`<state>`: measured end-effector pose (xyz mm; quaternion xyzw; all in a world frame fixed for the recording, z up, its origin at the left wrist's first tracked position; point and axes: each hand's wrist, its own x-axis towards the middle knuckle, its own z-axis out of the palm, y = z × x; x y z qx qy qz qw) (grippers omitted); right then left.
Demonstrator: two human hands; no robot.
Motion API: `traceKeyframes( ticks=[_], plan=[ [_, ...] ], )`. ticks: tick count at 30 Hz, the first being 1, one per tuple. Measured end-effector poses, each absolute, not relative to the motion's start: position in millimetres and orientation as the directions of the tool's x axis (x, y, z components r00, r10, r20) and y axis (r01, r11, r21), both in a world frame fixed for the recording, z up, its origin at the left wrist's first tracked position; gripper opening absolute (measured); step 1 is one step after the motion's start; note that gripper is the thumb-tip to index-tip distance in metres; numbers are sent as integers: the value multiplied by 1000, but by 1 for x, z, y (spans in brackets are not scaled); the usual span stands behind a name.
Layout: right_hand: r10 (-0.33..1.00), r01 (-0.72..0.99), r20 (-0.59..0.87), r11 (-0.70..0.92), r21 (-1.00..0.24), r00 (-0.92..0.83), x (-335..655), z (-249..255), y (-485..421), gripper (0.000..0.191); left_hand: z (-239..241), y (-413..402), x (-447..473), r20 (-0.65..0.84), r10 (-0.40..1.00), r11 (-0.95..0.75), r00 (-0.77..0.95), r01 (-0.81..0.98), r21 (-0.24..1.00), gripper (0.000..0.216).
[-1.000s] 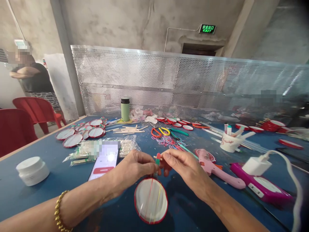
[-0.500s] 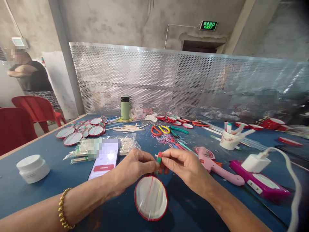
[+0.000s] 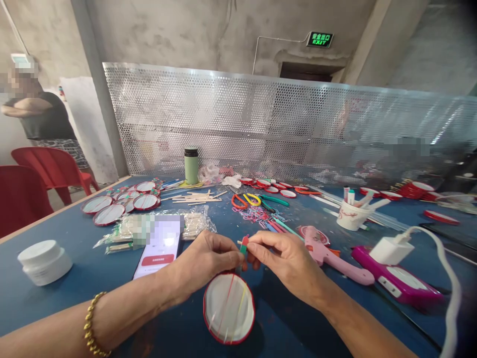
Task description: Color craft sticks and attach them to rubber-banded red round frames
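Note:
Between my hands is what looks like a small toy banjo (image 3: pixel 229 309), made from a white jar lid with a red rim. A red strand and a yellow strand run over the lid. At its top end the neck has a green and red tip (image 3: pixel 244 244) with a short pale stick poking out to the left. The neck is gripped by my left hand (image 3: pixel 212 253), just above the lid. With thumb and fingers my right hand (image 3: pixel 274 251) pinches the coloured tip. Fingers hide most of the neck.
A phone (image 3: pixel 158 248) and bagged sticks (image 3: pixel 194 223) lie left, near a white jar (image 3: pixel 45 262). Finished-looking lid pieces (image 3: pixel 109 215) sit behind. To the right are a pink glue gun (image 3: pixel 335 256), purple power strip (image 3: pixel 398 278) and paper cup (image 3: pixel 352 215). Pliers (image 3: pixel 244 201) lie farther back.
My hands keep their hold on the banjo. Its lid has shifted slightly left and down, and the red tip shows a little more clearly. The whole view has moved slightly.

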<state>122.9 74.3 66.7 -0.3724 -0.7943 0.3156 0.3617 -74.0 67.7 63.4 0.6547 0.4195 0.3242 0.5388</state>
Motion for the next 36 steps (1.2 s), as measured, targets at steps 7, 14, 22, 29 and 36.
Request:
traceKeyframes(
  ticks=[7, 14, 22, 29, 36],
  plan=[
    [812, 365, 345, 535, -762, -470, 124, 67, 74, 37, 63, 68, -75, -33, 887, -64, 460, 194, 979, 26],
    [821, 355, 321, 511, -783, -473, 123, 68, 74, 39, 62, 68, -75, -26, 882, -76, 471, 197, 978, 27],
    [825, 287, 291, 464, -838, -484, 123, 67, 75, 34, 61, 68, -76, 7, 888, -105, 460, 188, 977, 32],
    [893, 339, 334, 428, -838, -300, 125, 59, 81, 38, 69, 72, -78, 26, 932, -52, 362, 60, 997, 32],
    [902, 283, 194, 316, -906, -386, 118, 53, 79, 54, 65, 89, -84, 63, 972, -46, 226, -80, 996, 37]
  ],
)
